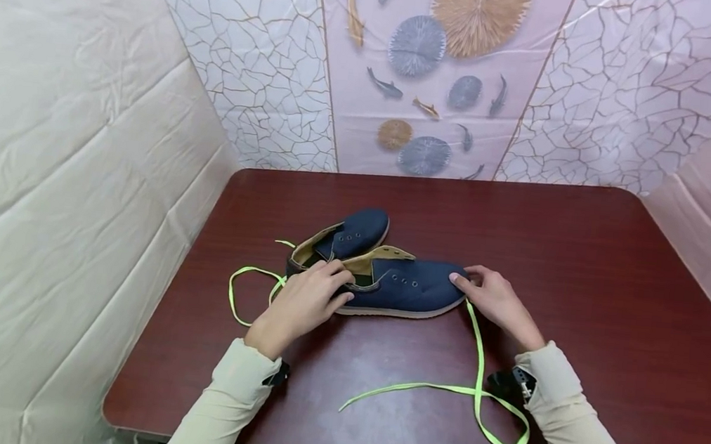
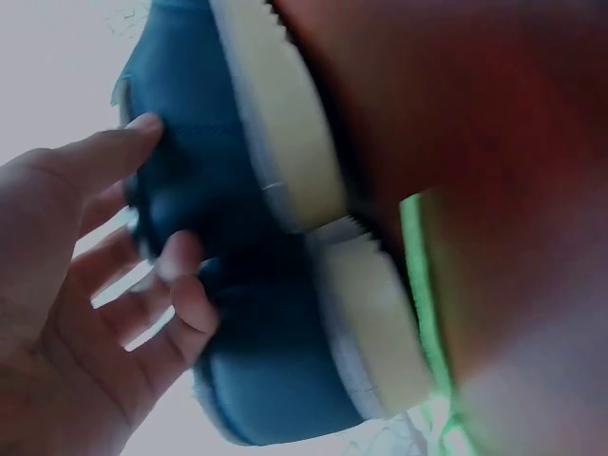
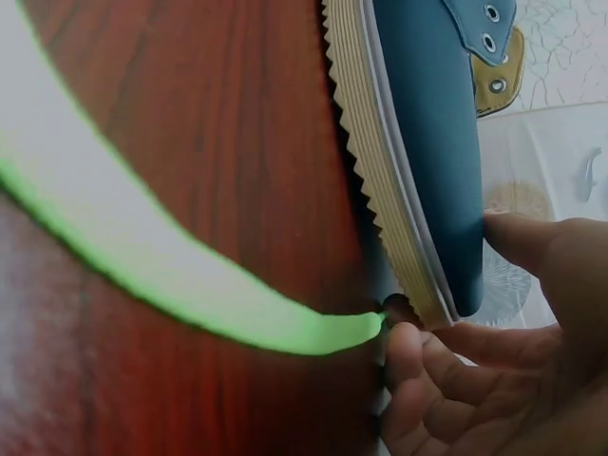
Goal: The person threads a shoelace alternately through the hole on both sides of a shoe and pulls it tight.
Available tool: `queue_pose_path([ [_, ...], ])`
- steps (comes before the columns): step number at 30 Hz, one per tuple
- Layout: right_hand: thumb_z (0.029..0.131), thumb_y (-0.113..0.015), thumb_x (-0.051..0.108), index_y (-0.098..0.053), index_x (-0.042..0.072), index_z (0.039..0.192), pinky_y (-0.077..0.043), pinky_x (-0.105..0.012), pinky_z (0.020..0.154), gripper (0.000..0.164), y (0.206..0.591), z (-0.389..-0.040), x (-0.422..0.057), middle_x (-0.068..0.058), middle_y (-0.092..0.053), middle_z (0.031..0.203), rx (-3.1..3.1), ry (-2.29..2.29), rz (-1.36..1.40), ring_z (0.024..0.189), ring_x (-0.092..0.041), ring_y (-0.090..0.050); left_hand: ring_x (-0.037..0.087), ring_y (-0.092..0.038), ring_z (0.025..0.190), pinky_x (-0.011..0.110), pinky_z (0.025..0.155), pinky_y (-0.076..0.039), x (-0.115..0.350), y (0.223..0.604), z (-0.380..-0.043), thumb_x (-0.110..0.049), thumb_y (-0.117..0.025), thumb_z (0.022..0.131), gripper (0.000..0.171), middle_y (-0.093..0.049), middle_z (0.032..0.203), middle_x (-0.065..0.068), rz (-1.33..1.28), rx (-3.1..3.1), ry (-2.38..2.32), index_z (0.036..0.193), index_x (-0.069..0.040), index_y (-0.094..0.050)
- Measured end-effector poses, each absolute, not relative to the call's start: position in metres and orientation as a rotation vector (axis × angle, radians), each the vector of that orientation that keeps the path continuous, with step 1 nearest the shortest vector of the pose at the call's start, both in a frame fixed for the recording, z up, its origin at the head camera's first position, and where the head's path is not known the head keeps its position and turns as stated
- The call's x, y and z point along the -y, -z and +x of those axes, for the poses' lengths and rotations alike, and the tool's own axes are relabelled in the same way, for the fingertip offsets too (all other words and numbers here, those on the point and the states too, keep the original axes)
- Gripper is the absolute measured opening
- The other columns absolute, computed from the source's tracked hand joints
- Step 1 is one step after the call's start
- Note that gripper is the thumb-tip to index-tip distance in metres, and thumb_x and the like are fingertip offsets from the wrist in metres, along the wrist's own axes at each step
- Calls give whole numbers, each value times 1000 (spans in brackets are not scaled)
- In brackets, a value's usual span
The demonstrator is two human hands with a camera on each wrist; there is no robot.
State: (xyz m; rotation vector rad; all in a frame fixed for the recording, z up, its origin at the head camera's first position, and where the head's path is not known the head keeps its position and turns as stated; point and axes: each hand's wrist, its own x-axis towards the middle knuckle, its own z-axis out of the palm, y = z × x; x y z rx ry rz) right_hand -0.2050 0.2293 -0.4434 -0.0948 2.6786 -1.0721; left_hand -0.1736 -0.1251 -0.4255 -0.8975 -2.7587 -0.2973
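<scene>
A navy lace-up shoe (image 1: 419, 291) with a tan lining lies sideways across the table, toe to the right. My left hand (image 1: 306, 297) holds its heel end. In the left wrist view the thumb presses the shoe's side and curled fingers reach round the heel. My right hand (image 1: 501, 302) grips the toe, thumb on the upper and fingers by the sole's edge. Behind it sits a second navy shoe (image 1: 364, 231), its heel partly hidden by my left hand. A neon yellow-green shoelace (image 1: 479, 360) runs from beneath the toe towards me. No lace shows in the visible eyelets.
Another neon lace (image 1: 231, 292) loops on the table left of the shoes. The dark red-brown table (image 1: 581, 256) has a patterned backdrop (image 1: 267, 66) behind it and a pale padded sheet (image 1: 79, 191) along its left side.
</scene>
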Motion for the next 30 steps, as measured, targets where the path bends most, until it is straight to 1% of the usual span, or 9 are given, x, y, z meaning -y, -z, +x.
queue_pose_path([
  [6, 108, -56, 52, -45, -10, 149, -53, -44, 80, 75, 441, -197, -230, -26, -66, 120, -2740, 1034, -98, 95, -31, -66, 19, -59, 99, 35, 68, -56, 125, 436, -175, -30, -72, 102, 13, -62, 112, -4, -819, 2715, 337, 112, -21, -71],
  [9, 109, -54, 49, -51, -10, 140, -52, -41, 75, 67, 439, -188, -231, -22, -66, 111, -2757, 981, -112, 89, -28, -64, 19, -58, 98, 34, 65, -54, 126, 438, -175, -30, -72, 102, 14, -62, 112, -4, -768, 2719, 324, 113, -21, -71],
  [12, 110, -54, 43, -60, -5, 121, -48, -37, 69, 50, 438, -179, -230, -14, -64, 94, -2759, 911, -111, 78, -24, -59, 20, -58, 97, 34, 62, -53, 127, 438, -173, -29, -73, 102, 15, -62, 111, -3, -745, 2727, 315, 114, -20, -71],
  [15, 108, -59, 34, -62, 3, 90, -40, -33, 61, 36, 438, -171, -228, -3, -53, 72, -2789, 836, -147, 63, -19, -49, 21, -58, 94, 34, 61, -53, 128, 436, -170, -28, -74, 100, 15, -63, 109, -2, -721, 2728, 291, 112, -19, -71],
  [17, 105, -64, 30, -54, 11, 72, -36, -31, 57, 40, 439, -168, -225, 3, -41, 62, -2815, 797, -172, 56, -16, -42, 22, -59, 93, 35, 62, -53, 128, 434, -169, -27, -75, 98, 14, -63, 107, -1, -704, 2718, 259, 109, -18, -72],
  [19, 103, -68, 27, -44, 16, 62, -32, -29, 54, 49, 441, -166, -222, 6, -32, 58, -2842, 769, -187, 52, -15, -37, 24, -60, 93, 37, 68, -53, 125, 430, -167, -25, -76, 96, 15, -64, 105, 1, -688, 2709, 220, 107, -16, -72],
  [21, 102, -70, 23, -37, 19, 57, -31, -28, 52, 55, 442, -164, -220, 7, -27, 56, -2858, 757, -180, 50, -14, -34, 26, -60, 93, 39, 73, -51, 122, 426, -166, -23, -75, 93, 14, -65, 105, 3, -682, 2702, 186, 104, -14, -73],
  [24, 102, -68, 17, -37, 20, 55, -31, -28, 50, 57, 443, -162, -221, 7, -28, 54, -2869, 750, -152, 47, -14, -34, 28, -58, 97, 41, 80, -46, 113, 422, -167, -19, -72, 91, 15, -65, 108, 5, -680, 2707, 178, 104, -13, -74],
  [30, 96, -56, 3, -33, 19, 56, -27, -29, 53, 49, 446, -163, -224, 7, -23, 57, -2916, 736, -136, 53, -12, -24, 24, -56, 103, 39, 85, -44, 96, 417, -178, -11, -67, 91, 28, -68, 120, 4, -751, 2720, 360, 118, -11, -74],
])
